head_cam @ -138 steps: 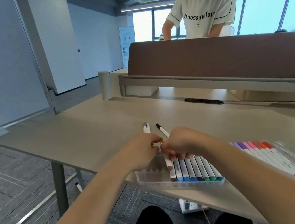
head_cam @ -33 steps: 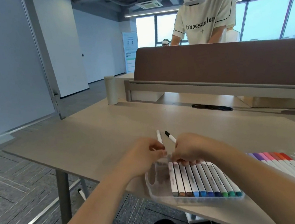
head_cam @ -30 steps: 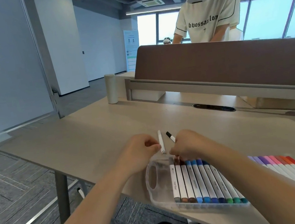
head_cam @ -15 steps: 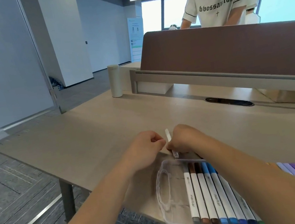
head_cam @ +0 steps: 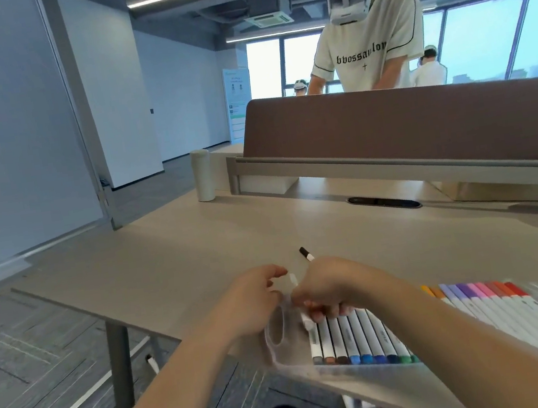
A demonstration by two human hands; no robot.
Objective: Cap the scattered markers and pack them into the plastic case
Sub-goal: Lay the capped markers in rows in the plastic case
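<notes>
The right hand (head_cam: 330, 290), fingers curled around a white marker (head_cam: 301, 306), angles it into the empty left slot of the clear plastic case (head_cam: 279, 337), while the loosely open left hand (head_cam: 257, 304) steadies the case's near-left corner at the table edge.

Roughly 20 markers (head_cam: 355, 333), 1 case (head_cam: 280, 344), 2 hands (head_cam: 254, 306).

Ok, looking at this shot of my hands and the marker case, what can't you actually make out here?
- Far ends of the markers in the plastic case: covered by the right hand in the head view.
- What the right hand grips: its curled fingers hide it; only a black-tipped marker sticks out beyond.
- Small white piece between the hands: too small and blurred to tell cap from marker.
- Second tray of markers: motion-blurred, partly behind the right forearm.
</notes>
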